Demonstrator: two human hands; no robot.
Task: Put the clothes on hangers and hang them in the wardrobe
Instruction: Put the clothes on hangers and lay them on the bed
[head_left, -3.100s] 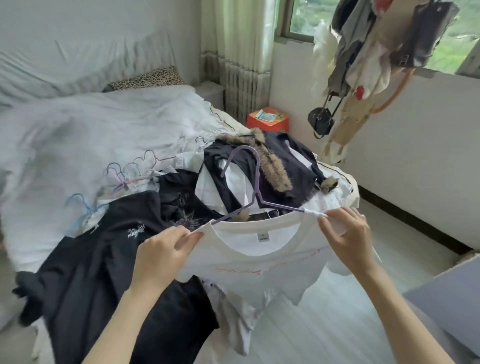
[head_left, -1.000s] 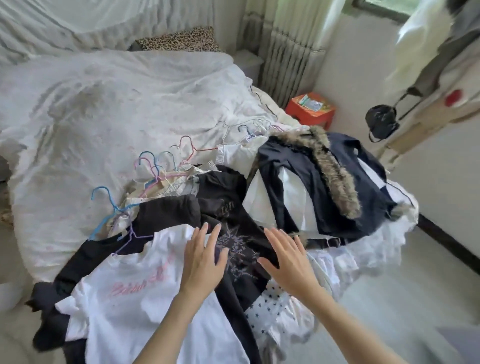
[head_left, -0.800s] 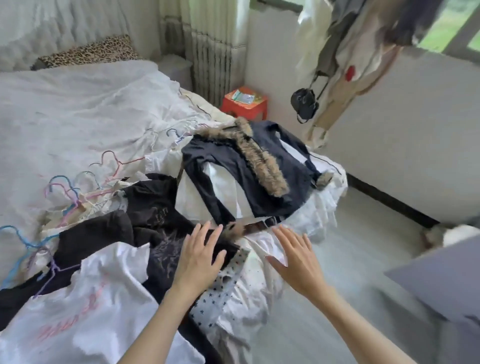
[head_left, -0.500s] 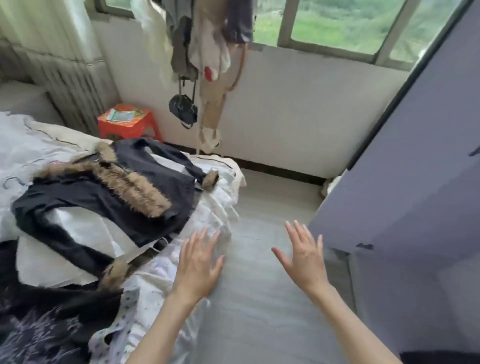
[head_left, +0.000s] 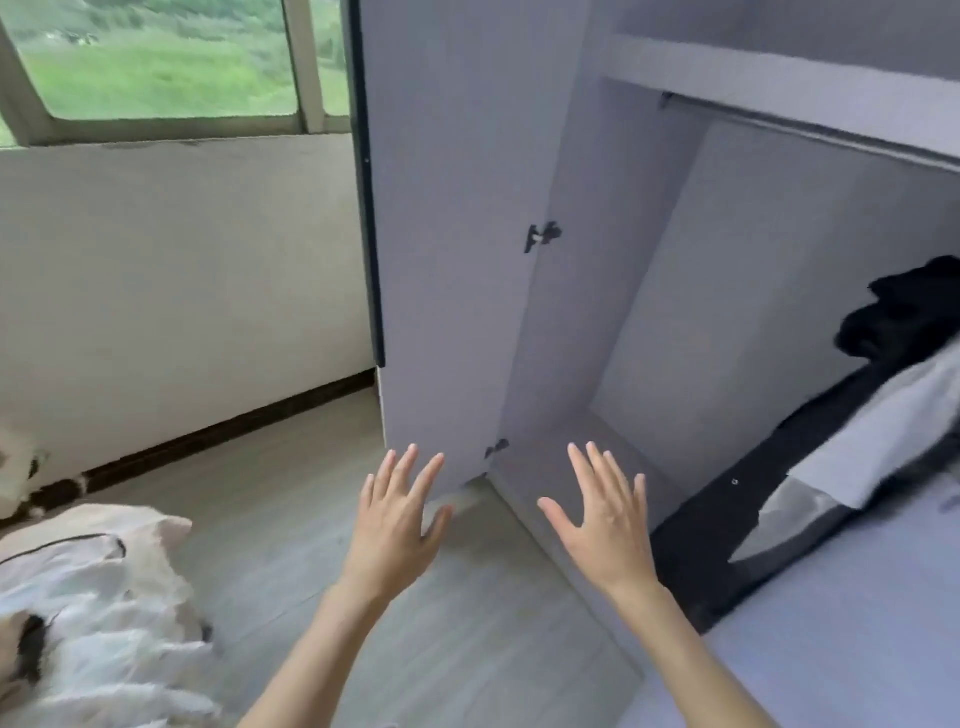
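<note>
Since half a second ago the view has been swung from the heaped bed to the wardrobe (head_left: 649, 270), and the fur-collared jacket and red stool are no longer seen. Both hands are held up in front of the body as before, palms down and fingers spread. The left hand (head_left: 397, 519) is kept flat with straight fingers and nothing is held in it; the right hand (head_left: 605, 519) is likewise spread and nothing is gripped.

The wardrobe is stood upright, its long axis vertical, and its open front is turned toward the person. Its door (head_left: 447, 234) is swung outward to the left, just beyond the left fingertips. A rail (head_left: 810, 127) is run across the top of the compartment under a shelf. Dark and pale clothes (head_left: 883, 415) are seen at the right of the compartment, well apart from the right hand; their hangers cannot be made out.

White bedding (head_left: 98, 613) is left at the lower left, on the near side of the pale wooden floor (head_left: 291, 478). A window (head_left: 156, 57) is set in the wall on the left.
</note>
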